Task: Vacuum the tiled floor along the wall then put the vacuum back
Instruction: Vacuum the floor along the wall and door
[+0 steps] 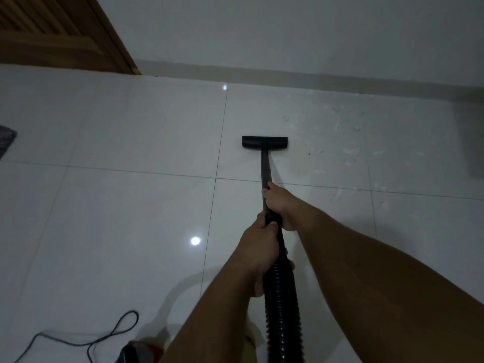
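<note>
Both hands are on the vacuum's black wand [265,169], one ahead of the other. The right hand [279,205] is the forward one, its fingers wrapped round the thin tube. The left hand [258,247] sits just behind it, gripping the thicker end where the tube meets the ribbed hose [281,305], which runs down between the two forearms and out of the bottom of the view.

The wand slants away from the person to the flat black floor head [264,142], which rests on the glossy white tiled floor [117,205] just right of a grout line, near the wall [288,30] but not against the skirting. To the right of the head, pale scraps and a dusty smear [348,153] are scattered over the tiles, reaching toward the wall.

A wooden door [52,30] stands at the far left corner. A thin black cord [110,334] loops across the floor near the person's feet, and beside it is a dark shape with some red on it [136,349], probably the vacuum's body, though it is too dim and cut off to say. Something dark and cloth-like [6,138] lies at the left edge.
</note>
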